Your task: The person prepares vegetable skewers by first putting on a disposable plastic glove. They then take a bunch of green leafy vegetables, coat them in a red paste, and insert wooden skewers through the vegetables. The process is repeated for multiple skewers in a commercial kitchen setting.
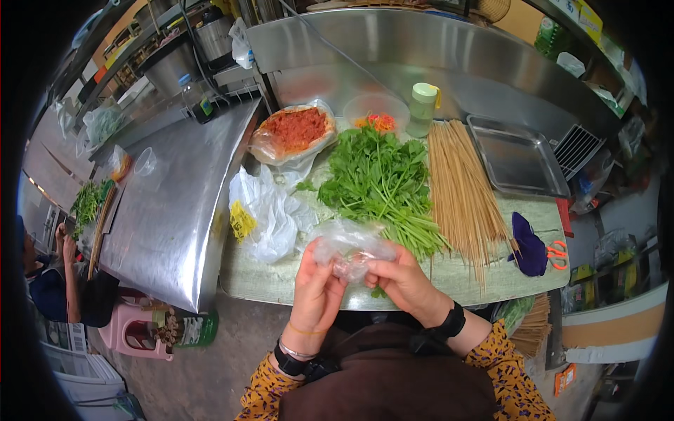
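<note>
My left hand (314, 284) and my right hand (404, 279) both grip a crumpled clear plastic bag (352, 251) above the table's front edge. What the bag contains, if anything, is hard to make out. Just beyond it lies a heap of green leafy celery (382, 184), its cut stems angled towards me. Thin bamboo skewers (462, 189) are spread to its right. On the left sits a rumpled white plastic bag (274, 216) with a yellow patch bearing writing. Behind that, a plastic-lined container holds red minced meat (297, 129).
A clear bowl (376, 108) with red and orange shreds and a green-lidded bottle (423, 108) stand at the back. To the right are a steel tray (518, 155), a purple cloth (528, 244) and orange-handled scissors (556, 255). Another person (58, 284) handles greens beside the steel counter (174, 200).
</note>
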### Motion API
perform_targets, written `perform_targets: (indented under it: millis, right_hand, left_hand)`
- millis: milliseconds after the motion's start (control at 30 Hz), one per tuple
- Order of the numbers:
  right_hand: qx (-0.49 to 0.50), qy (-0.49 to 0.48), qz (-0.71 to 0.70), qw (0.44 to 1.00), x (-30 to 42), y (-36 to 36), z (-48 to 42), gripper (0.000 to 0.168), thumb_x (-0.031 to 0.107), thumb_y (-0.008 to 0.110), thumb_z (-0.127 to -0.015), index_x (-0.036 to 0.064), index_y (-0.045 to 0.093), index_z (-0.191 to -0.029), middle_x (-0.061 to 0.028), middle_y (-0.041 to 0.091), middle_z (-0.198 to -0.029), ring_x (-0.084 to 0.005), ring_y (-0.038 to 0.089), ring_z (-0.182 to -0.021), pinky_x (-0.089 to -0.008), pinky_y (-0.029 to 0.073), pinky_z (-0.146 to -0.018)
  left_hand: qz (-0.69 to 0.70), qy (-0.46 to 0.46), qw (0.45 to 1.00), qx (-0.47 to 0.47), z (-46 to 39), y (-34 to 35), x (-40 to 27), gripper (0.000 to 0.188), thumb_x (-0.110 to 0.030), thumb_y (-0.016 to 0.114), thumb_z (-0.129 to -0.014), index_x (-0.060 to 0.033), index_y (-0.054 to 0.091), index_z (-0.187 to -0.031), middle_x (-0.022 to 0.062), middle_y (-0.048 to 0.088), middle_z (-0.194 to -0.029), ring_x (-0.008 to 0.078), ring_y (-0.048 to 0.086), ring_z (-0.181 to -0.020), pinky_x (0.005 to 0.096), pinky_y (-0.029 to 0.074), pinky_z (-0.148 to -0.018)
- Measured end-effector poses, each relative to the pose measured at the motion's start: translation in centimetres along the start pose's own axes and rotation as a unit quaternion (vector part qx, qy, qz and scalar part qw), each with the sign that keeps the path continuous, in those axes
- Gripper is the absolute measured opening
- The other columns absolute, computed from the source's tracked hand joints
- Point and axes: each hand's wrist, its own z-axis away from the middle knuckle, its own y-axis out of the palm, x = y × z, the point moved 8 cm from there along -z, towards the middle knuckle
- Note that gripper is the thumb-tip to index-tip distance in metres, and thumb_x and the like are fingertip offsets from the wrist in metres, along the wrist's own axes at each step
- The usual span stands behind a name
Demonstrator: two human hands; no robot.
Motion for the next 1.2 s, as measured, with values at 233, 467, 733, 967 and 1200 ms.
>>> perform_targets:
  millis: [233, 467, 733, 967, 1200]
  right_hand:
    - [0.027, 0.032, 0.098, 0.994, 0.6, 1.2, 0.0, 0.02, 0.016, 0.067, -0.086, 0.005, 0.058, -0.101, 0.0022, 0.058, -0.081, -0.0042, 0.045, -0.062, -0.0191, 0.035, -0.054]
    - [-0.004, -0.032, 0.075, 0.997, 1.4, 0.3, -0.6, 0.014, 0.017, 0.063, -0.09, 0.008, 0.059, -0.099, 0.0043, 0.056, -0.074, -0.0018, 0.041, -0.059, -0.0173, 0.031, -0.05]
    - [-0.028, -0.034, 0.123, 0.991, 1.5, 0.7, -0.7, 0.015, 0.015, 0.06, -0.09, 0.006, 0.058, -0.102, 0.0043, 0.057, -0.079, -0.0013, 0.045, -0.064, -0.0174, 0.034, -0.053]
    - [-0.03, -0.027, 0.102, 0.994, 0.2, 0.1, -1.0, 0.013, 0.008, 0.055, -0.09, 0.005, 0.056, -0.103, 0.0042, 0.058, -0.082, -0.0007, 0.047, -0.065, -0.0168, 0.035, -0.054]
    - [-0.023, -0.026, 0.102, 0.994, -0.1, 0.6, -1.0, 0.012, 0.009, 0.055, -0.09, 0.006, 0.056, -0.101, 0.0042, 0.058, -0.083, -0.0003, 0.047, -0.067, -0.0169, 0.036, -0.056]
  left_hand:
    - [-0.11, 0.03, 0.992, -0.047, 0.2, -0.7, 0.1, 0.033, -0.012, 0.054, -0.094, -0.0103, 0.045, -0.126, 0.0011, 0.055, -0.105, 0.013, 0.054, -0.097, 0.031, 0.045, -0.087]
    - [-0.059, -0.027, 0.998, 0.011, 0.2, -0.3, 0.9, 0.038, -0.013, 0.056, -0.092, -0.0101, 0.043, -0.128, 0.0016, 0.056, -0.104, 0.0091, 0.054, -0.085, 0.0247, 0.045, -0.072]
    - [0.015, -0.087, 0.993, 0.076, 0.8, 1.5, 0.8, 0.075, -0.002, 0.067, -0.079, -0.0109, 0.028, -0.143, 0.0024, 0.055, -0.1, 0.0055, 0.044, -0.064, 0.0191, 0.034, -0.051]
    - [-0.037, -0.119, 0.991, 0.057, 1.3, 2.2, 0.6, 0.087, 0.001, 0.062, -0.076, -0.0165, 0.019, -0.149, 0.0034, 0.052, -0.112, 0.0047, 0.043, -0.068, 0.0181, 0.033, -0.051]
    - [0.063, -0.138, 0.985, 0.086, 1.3, 1.9, 1.1, 0.084, 0.005, 0.056, -0.075, -0.0134, 0.019, -0.149, 0.0064, 0.052, -0.117, 0.0072, 0.043, -0.064, 0.021, 0.036, -0.053]
